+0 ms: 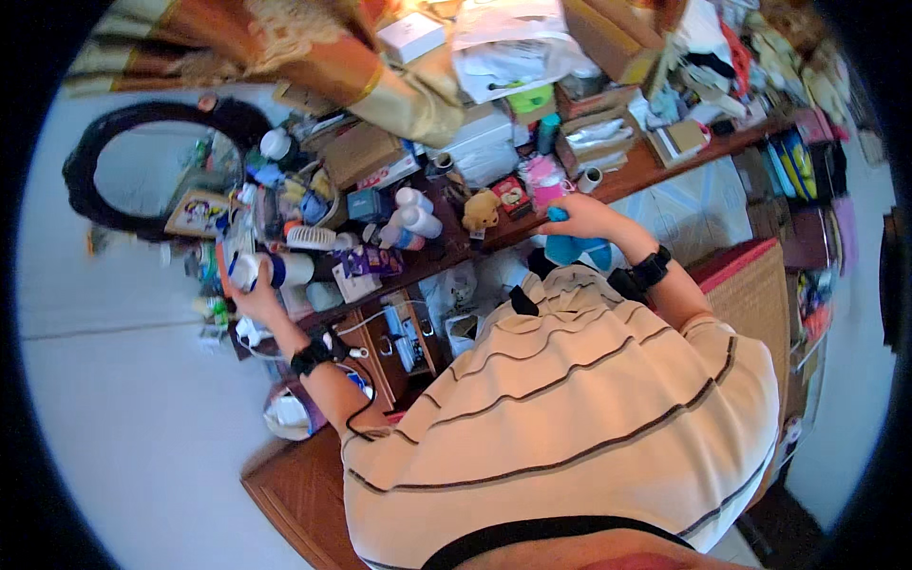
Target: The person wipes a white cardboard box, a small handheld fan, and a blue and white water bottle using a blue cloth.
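Observation:
At the left end of the cluttered desk, my left hand (258,296) is wrapped around a white container (244,271) with a dark blue band. Another white jar (296,270) stands close beside it. My right hand (590,218) is at the desk's front edge, its fingers closed on a bright blue item (558,214) that looks like cloth. More blue material (576,249) shows below that hand; whether it is the same piece I cannot tell. Near my right fingers are a pink item (545,179), a red box (512,197) and a small tan plush toy (482,210).
An oval dark-framed mirror (78,167) stands at the far left. White bottles (420,221), a small white fan (311,237) and a purple package (372,260) crowd the desk (456,246). Below it a drawer (410,338) is pulled out. A woven-topped chair (748,299) is at right.

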`<state>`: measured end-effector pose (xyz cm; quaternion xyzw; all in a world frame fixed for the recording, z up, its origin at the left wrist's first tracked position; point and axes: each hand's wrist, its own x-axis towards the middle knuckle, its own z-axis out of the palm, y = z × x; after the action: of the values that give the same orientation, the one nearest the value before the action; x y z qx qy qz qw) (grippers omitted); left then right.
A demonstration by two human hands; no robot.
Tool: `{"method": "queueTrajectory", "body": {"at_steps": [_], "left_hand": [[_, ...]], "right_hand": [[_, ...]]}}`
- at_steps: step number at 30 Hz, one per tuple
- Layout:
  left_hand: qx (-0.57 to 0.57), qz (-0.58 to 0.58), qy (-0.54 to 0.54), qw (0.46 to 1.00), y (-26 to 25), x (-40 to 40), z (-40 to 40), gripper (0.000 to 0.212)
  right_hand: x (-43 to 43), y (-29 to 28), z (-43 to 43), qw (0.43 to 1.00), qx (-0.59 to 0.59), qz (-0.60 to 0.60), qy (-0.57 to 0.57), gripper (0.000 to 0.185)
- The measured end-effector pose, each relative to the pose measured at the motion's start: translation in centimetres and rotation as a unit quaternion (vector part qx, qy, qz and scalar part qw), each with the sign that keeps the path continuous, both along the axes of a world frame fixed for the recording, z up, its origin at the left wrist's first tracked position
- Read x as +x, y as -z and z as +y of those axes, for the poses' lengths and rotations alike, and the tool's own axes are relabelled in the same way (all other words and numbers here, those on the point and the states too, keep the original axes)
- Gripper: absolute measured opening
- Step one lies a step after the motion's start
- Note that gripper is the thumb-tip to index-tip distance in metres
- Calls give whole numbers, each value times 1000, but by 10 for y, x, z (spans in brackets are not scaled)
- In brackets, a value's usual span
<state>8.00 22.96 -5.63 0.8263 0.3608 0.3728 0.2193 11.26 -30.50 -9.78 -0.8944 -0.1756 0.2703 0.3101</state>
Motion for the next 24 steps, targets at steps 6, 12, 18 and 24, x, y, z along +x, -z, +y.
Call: {"method": "queueTrajectory", "body": {"at_steps": [6, 12, 18, 24], "left_hand": [[75, -97, 34, 992, -42, -7, -2, 64], [86, -240, 64, 965, -98, -15, -76, 61], [-143, -316, 349, 871, -131, -6, -180, 49], [-127, -193, 591, 773, -66, 44, -287, 57]], "right_hand": [[-31, 2, -10, 989, 142, -3, 39, 47], [-41, -4, -28, 968, 236, -18, 80, 61], [-46, -40, -49, 875, 453, -75, 153, 63], [-57, -91, -57, 705, 660, -27, 258, 76]]}}
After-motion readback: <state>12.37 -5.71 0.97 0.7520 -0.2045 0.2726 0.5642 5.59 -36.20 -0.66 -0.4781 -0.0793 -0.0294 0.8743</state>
